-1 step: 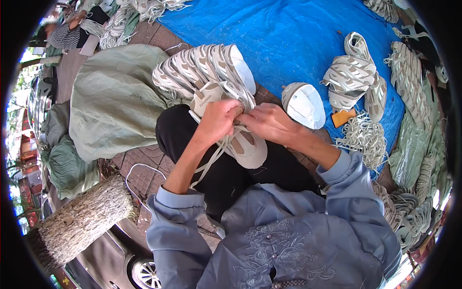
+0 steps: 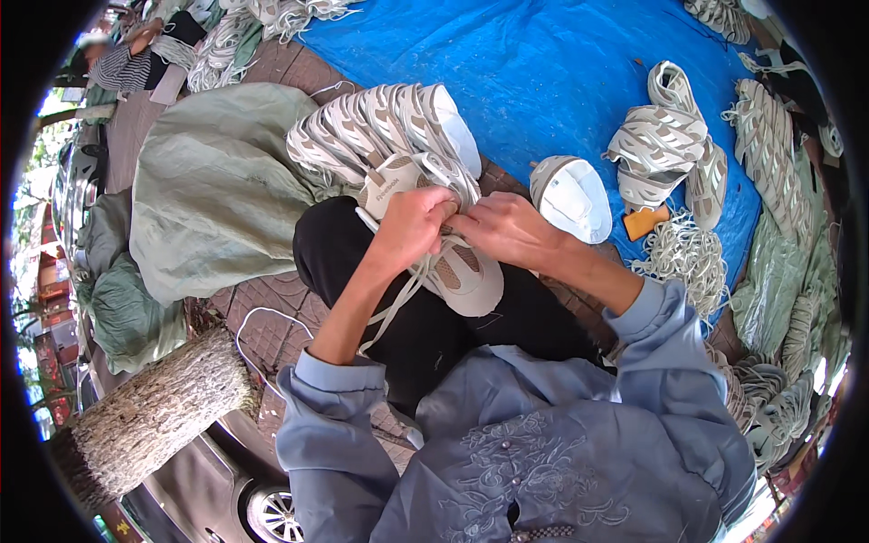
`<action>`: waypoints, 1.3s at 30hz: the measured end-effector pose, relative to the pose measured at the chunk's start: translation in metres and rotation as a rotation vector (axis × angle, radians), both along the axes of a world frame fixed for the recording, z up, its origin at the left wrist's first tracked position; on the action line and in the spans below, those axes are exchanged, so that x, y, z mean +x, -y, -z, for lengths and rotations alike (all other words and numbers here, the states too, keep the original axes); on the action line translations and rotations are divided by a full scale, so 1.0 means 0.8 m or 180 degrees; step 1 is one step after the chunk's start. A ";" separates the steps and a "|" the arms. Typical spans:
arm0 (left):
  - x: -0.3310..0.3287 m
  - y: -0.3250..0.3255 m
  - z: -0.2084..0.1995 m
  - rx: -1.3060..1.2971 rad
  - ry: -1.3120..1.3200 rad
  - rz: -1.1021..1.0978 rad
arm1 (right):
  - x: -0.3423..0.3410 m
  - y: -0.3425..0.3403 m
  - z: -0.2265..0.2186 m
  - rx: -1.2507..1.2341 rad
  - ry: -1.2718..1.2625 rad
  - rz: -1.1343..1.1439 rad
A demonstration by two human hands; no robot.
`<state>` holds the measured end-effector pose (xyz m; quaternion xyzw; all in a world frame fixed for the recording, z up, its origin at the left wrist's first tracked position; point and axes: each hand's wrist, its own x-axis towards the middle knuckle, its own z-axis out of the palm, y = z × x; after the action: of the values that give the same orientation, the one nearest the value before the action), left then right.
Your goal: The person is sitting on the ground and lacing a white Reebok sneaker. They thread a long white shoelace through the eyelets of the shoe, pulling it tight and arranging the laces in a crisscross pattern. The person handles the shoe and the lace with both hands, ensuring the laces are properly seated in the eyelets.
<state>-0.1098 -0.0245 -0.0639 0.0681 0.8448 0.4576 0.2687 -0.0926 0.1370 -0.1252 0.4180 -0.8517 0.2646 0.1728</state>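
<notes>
On my dark-trousered knees lies a beige and white shoe upper (image 2: 466, 288), its rounded toe toward me and its heel away. My left hand (image 2: 418, 222) is closed at the lacing, thumb and fingers pinched together. From the right, my right hand (image 2: 507, 228) meets it with fingers closed at the same spot. A cream shoelace (image 2: 396, 312) hangs from the upper past my left wrist. The fingertips cover the exact eyelet and the bit of lace between them. Just beyond the heel, a row of nested matching uppers (image 2: 376, 122) leans on a grey-green sack.
A blue tarp (image 2: 543, 81) spreads ahead. On its right are a single upper (image 2: 570, 199), stacked uppers (image 2: 659, 145), an orange piece (image 2: 645, 221) and a heap of laces (image 2: 688, 262). The sack (image 2: 213, 190) and a tree trunk (image 2: 163, 407) stand left. Another person (image 2: 127, 68) sits far left.
My right forearm and sleeve have shifted very slightly to the right. Both hands stay at the same place on the lacing.
</notes>
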 end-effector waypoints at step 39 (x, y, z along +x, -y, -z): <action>0.014 0.020 0.027 -0.0691 -0.1641 0.0880 | -0.011 -0.002 -0.004 0.0186 0.0051 -0.0362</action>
<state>-0.0990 -0.0402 -0.0858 0.2671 0.9118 0.2916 0.1110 -0.1014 0.1382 -0.1216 0.4685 -0.8353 0.2524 0.1384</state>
